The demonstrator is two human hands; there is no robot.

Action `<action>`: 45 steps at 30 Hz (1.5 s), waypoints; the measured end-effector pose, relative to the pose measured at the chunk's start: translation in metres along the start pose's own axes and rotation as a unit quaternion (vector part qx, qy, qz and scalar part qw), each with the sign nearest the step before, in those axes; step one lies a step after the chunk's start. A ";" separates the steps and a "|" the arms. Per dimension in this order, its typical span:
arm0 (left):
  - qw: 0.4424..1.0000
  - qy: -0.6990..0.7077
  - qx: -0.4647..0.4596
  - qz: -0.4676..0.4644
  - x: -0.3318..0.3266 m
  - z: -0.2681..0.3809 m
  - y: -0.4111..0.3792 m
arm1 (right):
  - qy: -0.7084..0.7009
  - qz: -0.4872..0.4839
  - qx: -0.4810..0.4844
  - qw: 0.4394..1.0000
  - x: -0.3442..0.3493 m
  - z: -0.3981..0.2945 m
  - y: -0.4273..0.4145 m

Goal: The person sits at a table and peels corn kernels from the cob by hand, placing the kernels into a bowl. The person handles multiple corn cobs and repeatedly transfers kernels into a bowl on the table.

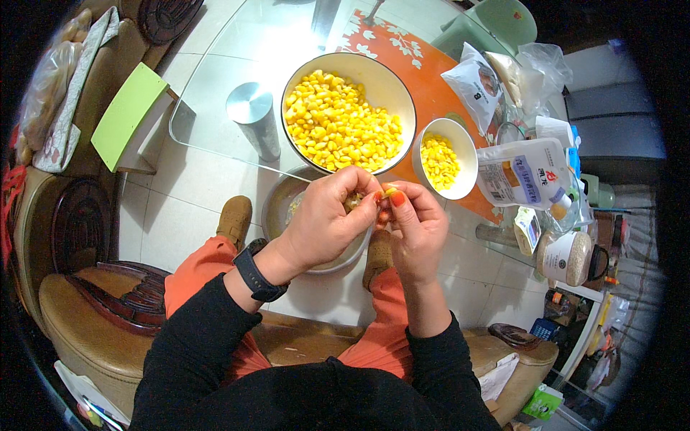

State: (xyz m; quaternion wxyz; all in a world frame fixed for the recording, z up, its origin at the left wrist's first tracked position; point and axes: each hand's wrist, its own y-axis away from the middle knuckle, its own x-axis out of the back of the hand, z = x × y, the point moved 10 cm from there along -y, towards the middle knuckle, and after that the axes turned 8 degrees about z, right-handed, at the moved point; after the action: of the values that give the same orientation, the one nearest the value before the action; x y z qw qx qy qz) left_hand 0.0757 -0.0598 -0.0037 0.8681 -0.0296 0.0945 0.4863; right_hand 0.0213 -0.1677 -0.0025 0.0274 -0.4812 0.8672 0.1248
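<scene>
My left hand (329,215), with a dark watch on its wrist, is curled around small pale yellowish bits (353,201), partly hidden by the fingers. My right hand (418,229) pinches a yellow corn kernel (390,192) between thumb and fingers. The fingertips of both hands meet just in front of a large white bowl (392,89) heaped with loose corn kernels (345,126). A smaller white bowl (468,161) to its right holds more yellow kernels (438,161). Under my hands sits a metal basin (276,210) with pale scraps inside, mostly covered by my left hand.
The bowls stand on a glass table (215,116) with an orange runner (426,102). A metal cylinder (253,124) is at left. Bags, a printed pouch (520,172) and a jar of pale grains (566,258) crowd the right. A green-topped stool (129,116) stands left.
</scene>
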 end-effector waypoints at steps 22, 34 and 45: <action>0.997 0.005 0.083 0.009 0.012 -0.005 0.000 | -0.006 -0.054 -0.056 0.997 0.002 0.002 -0.004; 0.997 -0.048 0.062 -0.014 0.011 -0.003 0.000 | 0.104 -0.078 -0.028 0.991 0.000 -0.006 -0.001; 0.998 0.021 0.065 0.010 0.008 -0.001 0.000 | 0.049 -0.063 -0.035 0.996 -0.005 -0.004 0.002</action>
State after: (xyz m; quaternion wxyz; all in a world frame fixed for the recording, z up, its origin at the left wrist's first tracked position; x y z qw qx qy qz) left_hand 0.0794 -0.0527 -0.0063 0.8612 0.0176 0.1441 0.4870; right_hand 0.0226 -0.1639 0.0029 -0.0245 -0.5407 0.8308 0.1296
